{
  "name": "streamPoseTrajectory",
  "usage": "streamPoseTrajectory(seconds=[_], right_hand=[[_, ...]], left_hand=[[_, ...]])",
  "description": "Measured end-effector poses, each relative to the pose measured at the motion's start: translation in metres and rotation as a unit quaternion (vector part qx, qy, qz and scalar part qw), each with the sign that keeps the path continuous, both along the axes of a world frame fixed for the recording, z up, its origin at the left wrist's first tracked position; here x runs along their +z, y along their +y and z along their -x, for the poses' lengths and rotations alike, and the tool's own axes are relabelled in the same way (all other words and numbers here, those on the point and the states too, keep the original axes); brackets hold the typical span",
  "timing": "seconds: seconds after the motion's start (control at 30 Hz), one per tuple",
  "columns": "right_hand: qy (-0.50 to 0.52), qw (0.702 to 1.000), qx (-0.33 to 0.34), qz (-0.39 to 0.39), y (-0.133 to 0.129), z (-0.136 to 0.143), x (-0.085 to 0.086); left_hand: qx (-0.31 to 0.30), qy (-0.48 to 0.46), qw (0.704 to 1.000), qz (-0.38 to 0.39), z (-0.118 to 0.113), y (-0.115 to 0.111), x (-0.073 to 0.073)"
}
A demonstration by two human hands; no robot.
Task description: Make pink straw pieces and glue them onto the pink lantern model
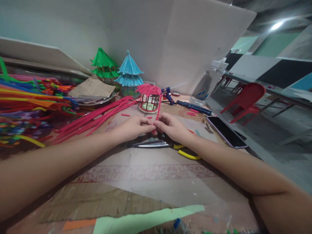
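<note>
Over the middle of the table, my left hand and my right hand meet. Both are closed in a pinch around the lower part of a pink pipe cleaner, which rises from my fingers. Just behind stands a small round pavilion model with a pink fringed roof and brown posts. Whether the held strand touches that roof I cannot tell. Short cut pink pieces lie nearby. Below my hands are scissors with yellow handles, partly hidden by my right forearm.
Green and blue roofed models stand behind. At left lie long pink pipe cleaners and a multicoloured heap. Rightward are a glue gun, blue-handled pliers, a bottle and a phone.
</note>
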State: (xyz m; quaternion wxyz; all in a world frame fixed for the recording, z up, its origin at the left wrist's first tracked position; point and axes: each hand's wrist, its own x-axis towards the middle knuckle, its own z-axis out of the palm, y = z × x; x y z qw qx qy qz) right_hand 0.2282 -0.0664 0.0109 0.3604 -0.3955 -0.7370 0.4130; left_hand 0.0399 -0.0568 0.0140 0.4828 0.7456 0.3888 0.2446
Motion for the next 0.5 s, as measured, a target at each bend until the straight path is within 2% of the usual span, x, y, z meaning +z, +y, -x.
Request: streamPoseTrajectory(seconds=[0.37, 0.5], right_hand=[[-0.028, 0.999, -0.027, -0.018, 0.0024, -0.0016, -0.0014], [-0.014, 1.000, -0.019, -0.003, 0.0019, -0.0005, -0.0008]], left_hand=[[0.001, -0.009, 1.000, 0.005, 0.0015, 0.0013, -0.0024], [0.002, -0.013, 1.000, 0.006, 0.0014, 0.0014, -0.0028]])
